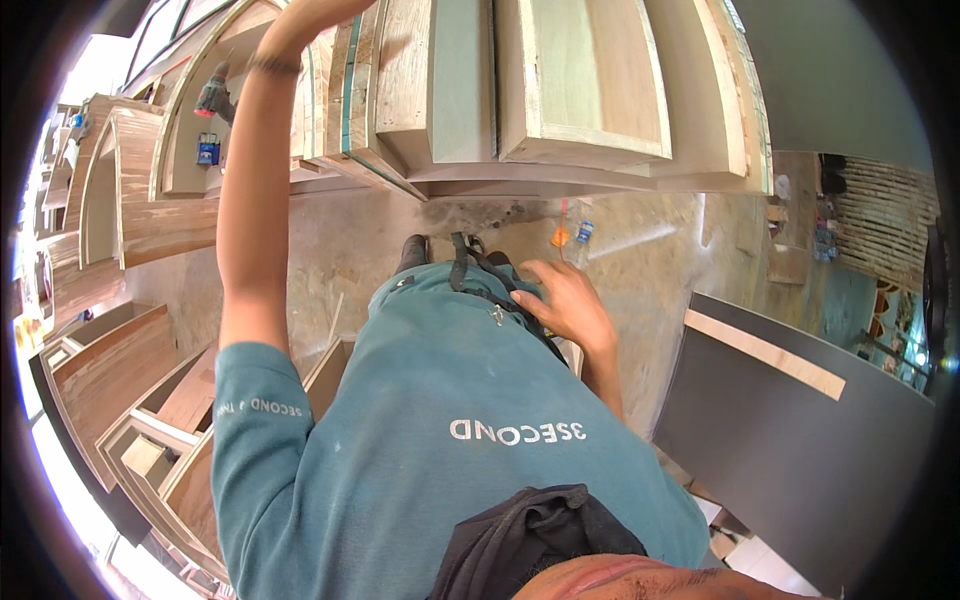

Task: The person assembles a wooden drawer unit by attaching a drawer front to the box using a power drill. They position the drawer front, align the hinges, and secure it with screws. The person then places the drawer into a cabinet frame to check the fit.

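My left arm is raised, and my left hand reaches over the wooden cabinet at the top edge of the view. Its fingers are cut off by the frame, so what they touch is hidden. Down at my waist, my right hand has its thumb and curved fingers apart, beside a black strap worn over my teal shirt. Nothing shows between those fingers. Ahead stands the cabinet, with a pale wooden drawer box and a grey panel in it.
A cordless drill and a blue box are at the left cabinet. An orange item and a blue packet lie on the concrete floor. A dark board with a wooden strip stands right; cabinet frames crowd the left.
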Action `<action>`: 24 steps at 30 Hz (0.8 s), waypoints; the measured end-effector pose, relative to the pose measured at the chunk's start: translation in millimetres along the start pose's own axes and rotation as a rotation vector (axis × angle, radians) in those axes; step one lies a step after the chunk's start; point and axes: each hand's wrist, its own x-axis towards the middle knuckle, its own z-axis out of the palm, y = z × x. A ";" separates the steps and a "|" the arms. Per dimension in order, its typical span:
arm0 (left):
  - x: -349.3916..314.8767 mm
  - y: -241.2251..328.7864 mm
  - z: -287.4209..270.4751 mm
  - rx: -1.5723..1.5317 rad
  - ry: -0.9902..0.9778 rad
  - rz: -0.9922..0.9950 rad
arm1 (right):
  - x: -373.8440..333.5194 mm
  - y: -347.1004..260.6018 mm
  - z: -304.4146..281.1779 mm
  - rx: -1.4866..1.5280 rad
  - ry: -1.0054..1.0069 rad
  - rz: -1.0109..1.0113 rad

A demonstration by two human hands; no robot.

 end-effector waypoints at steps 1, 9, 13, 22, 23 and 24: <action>-35.5 50.3 -13.6 -0.152 0.027 -0.021 | 2.0 5.7 -1.2 -0.006 -0.021 0.012; -279.5 58.2 13.4 -0.747 0.580 -0.610 | 44.7 31.9 -23.4 -0.083 -0.220 -0.062; -421.8 17.1 119.3 -0.487 0.478 -1.218 | 71.6 43.0 -17.8 -0.164 -0.244 -0.322; -499.9 70.9 344.2 -0.714 -0.250 -1.373 | 102.7 -8.2 -8.8 -0.275 -0.473 -0.599; -496.6 80.6 345.4 -0.760 -0.243 -1.411 | 106.2 -8.5 -13.9 -0.215 -0.493 -0.676; -522.1 71.1 372.1 -0.811 -0.189 -1.423 | 107.4 -27.0 -15.2 -0.147 -0.522 -0.761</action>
